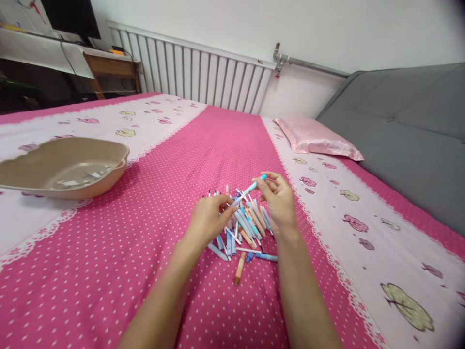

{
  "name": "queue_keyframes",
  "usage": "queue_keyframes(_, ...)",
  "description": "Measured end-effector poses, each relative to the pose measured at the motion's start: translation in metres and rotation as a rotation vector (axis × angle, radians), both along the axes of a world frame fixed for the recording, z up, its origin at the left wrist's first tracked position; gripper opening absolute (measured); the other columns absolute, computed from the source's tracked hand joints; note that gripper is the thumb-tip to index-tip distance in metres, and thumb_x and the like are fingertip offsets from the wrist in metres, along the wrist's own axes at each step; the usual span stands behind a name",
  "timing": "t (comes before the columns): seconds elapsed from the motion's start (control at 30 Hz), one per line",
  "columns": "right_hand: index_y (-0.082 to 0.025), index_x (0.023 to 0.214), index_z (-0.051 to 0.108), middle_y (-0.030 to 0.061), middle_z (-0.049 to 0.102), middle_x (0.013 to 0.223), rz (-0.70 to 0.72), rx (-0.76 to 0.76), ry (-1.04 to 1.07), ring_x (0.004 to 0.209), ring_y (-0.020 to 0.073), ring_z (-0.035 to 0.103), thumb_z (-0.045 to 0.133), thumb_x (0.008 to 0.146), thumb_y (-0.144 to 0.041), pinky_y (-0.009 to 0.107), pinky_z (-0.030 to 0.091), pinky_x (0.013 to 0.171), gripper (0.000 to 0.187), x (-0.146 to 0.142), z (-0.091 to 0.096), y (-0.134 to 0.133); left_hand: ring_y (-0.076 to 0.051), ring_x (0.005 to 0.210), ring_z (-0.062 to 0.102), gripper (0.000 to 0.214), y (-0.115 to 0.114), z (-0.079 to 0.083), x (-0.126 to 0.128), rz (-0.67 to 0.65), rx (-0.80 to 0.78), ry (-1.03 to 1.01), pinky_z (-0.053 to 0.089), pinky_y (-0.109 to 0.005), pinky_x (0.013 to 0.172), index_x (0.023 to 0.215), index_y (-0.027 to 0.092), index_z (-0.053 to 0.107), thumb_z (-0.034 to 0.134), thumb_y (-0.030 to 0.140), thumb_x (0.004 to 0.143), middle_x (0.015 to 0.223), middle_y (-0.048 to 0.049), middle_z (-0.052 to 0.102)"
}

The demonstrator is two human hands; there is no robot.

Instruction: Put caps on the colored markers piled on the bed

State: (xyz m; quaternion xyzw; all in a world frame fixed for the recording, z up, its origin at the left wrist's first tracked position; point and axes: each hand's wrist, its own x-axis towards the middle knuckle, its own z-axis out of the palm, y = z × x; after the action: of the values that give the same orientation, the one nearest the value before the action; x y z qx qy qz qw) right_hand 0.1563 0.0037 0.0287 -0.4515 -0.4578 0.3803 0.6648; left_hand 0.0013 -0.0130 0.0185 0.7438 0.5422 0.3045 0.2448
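Observation:
Both my hands hold one light blue pen (pixel 249 189) above a heap of pens (pixel 244 229) lying on the pink dotted bedspread (pixel 152 252). My left hand (pixel 209 218) pinches the pen's lower end. My right hand (pixel 277 199) grips its upper end between thumb and fingers. The heap holds several blue, orange and white pens, with refills and caps loose among them. An orange pen (pixel 239 268) lies apart at the heap's near side.
A beige basin (pixel 65 167) with a few small pieces inside sits at the left on the bed. A pink pillow (pixel 317 137) lies by the grey headboard (pixel 407 131) at the right. A white radiator (pixel 196 75) lines the far wall.

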Motion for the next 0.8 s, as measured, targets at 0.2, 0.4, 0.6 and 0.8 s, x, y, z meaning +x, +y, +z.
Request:
queue_keyframes(0.2, -0.018, 0.089, 0.055, -0.0012, 0.062, 0.071, 0.078, -0.012, -0.004, 0.065, 0.0124, 0.059, 0.072, 0.065, -0.034, 0.02, 0.042, 0.051, 0.033, -0.0045, -0.0006, -0.0004, -0.015, 0.068, 0.06, 0.02, 0.0004, 0.0008, 0.0004, -0.018, -0.001, -0.029, 0.04, -0.024, 0.061, 0.084, 0.02, 0.068, 0.054, 0.033, 0.08, 0.073, -0.0025, 0.07)
queue_keyframes(0.4, -0.018, 0.09, 0.055, -0.0012, 0.061, 0.072, 0.118, -0.022, -0.001, 0.066, 0.0121, 0.058, 0.071, 0.066, -0.034, 0.019, 0.042, 0.049, 0.033, -0.0057, -0.0008, -0.0012, -0.015, 0.066, 0.061, 0.02, 0.0012, -0.001, -0.0005, -0.029, 0.016, -0.053, 0.041, -0.024, 0.061, 0.083, 0.019, 0.068, 0.054, 0.033, 0.08, 0.072, -0.0031, 0.069)
queue_keyframes(0.6, -0.02, 0.092, 0.056, -0.0008, 0.061, 0.074, 0.115, -0.018, -0.023, 0.068, 0.0125, 0.059, 0.073, 0.064, -0.037, 0.02, 0.043, 0.048, 0.038, -0.005, -0.0018, -0.0002, -0.015, 0.064, 0.06, 0.02, 0.0005, 0.0003, 0.0002, -0.039, 0.01, -0.069, 0.041, -0.024, 0.06, 0.083, 0.019, 0.068, 0.053, 0.032, 0.08, 0.071, -0.003, 0.069)
queue_keyframes(0.8, -0.019, 0.092, 0.056, -0.0011, 0.062, 0.074, 0.144, -0.023, -0.004, 0.066, 0.0115, 0.057, 0.075, 0.062, -0.034, 0.018, 0.041, 0.046, 0.038, -0.0063, 0.0001, -0.0018, -0.014, 0.063, 0.059, 0.021, -0.0001, 0.0012, 0.0003, -0.043, 0.013, -0.091, 0.04, -0.024, 0.06, 0.081, 0.018, 0.068, 0.052, 0.032, 0.08, 0.07, -0.0024, 0.068)
